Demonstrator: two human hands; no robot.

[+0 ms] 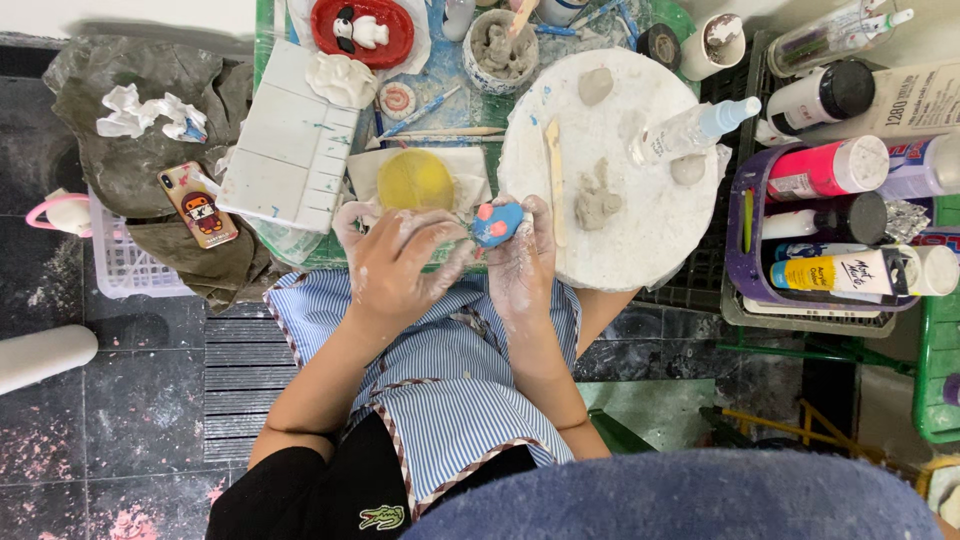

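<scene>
both clay-dusted hands meet over the lap at the table edge: the right hand cups a small blue clay figure with pink spots, fingers curled around it, while the left hand pinches at its side. just behind lies a yellow sponge on a cloth. to the right a white round board carries grey clay lumps, a wooden tool and a spray bottle

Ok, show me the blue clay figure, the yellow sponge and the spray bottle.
Blue clay figure (497, 222), head view, on its blue body between the hands.
Yellow sponge (415, 180), head view, middle of its top.
Spray bottle (690, 130), head view, on its clear barrel.
</scene>
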